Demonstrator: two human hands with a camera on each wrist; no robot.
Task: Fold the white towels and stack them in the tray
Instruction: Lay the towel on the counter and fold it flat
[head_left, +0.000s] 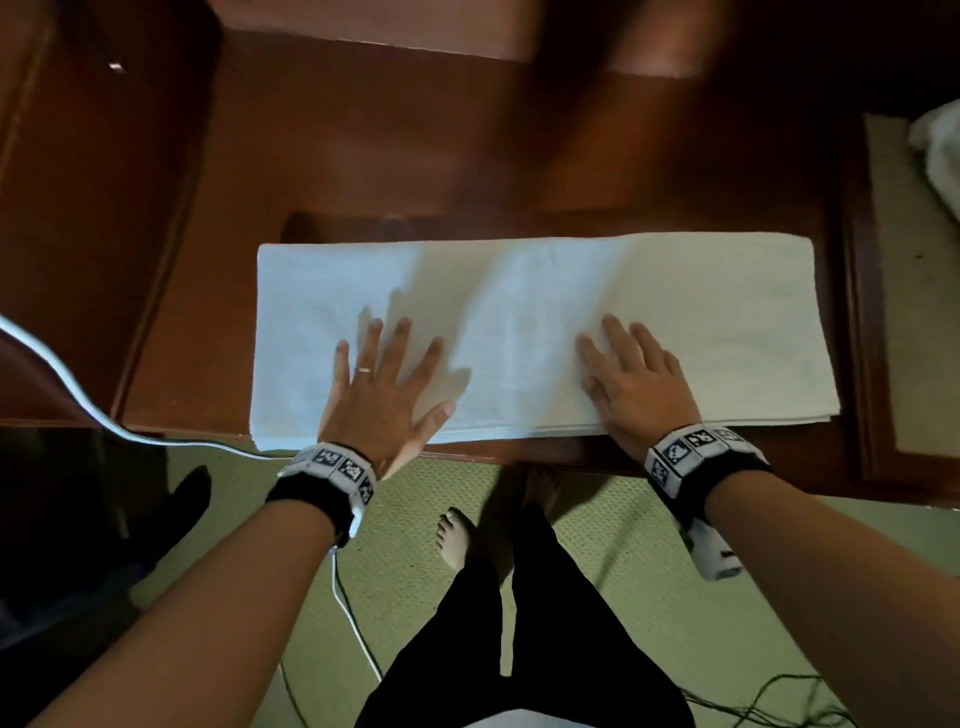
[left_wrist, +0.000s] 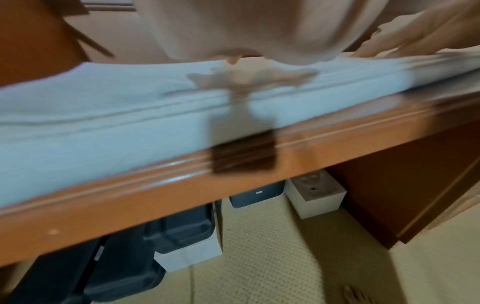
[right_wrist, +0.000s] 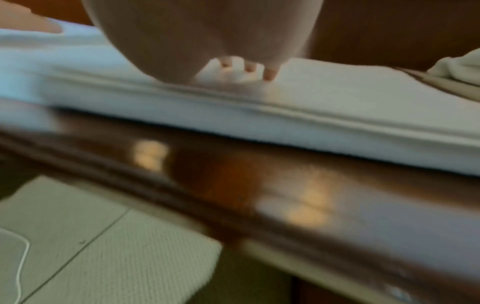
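Note:
A white towel (head_left: 519, 291), folded into a long strip, lies along the near edge of the brown wooden table (head_left: 363, 156). My left hand (head_left: 387, 384) lies flat on its left half with fingers spread. My right hand (head_left: 631, 374) lies flat on its right half, fingers straight and together. In the left wrist view the towel (left_wrist: 103, 107) shows several layered edges, with my left palm (left_wrist: 246, 30) above it. In the right wrist view my right fingertips (right_wrist: 249, 69) touch the towel (right_wrist: 324, 107). No tray is clearly in view.
Another crumpled white cloth (head_left: 940, 156) sits at the far right, beyond the table's end. A white cable (head_left: 62, 374) runs off the left edge. Dark bins (left_wrist: 155, 246) and white boxes (left_wrist: 317, 197) stand under the table. My bare feet (head_left: 457, 535) stand on green carpet.

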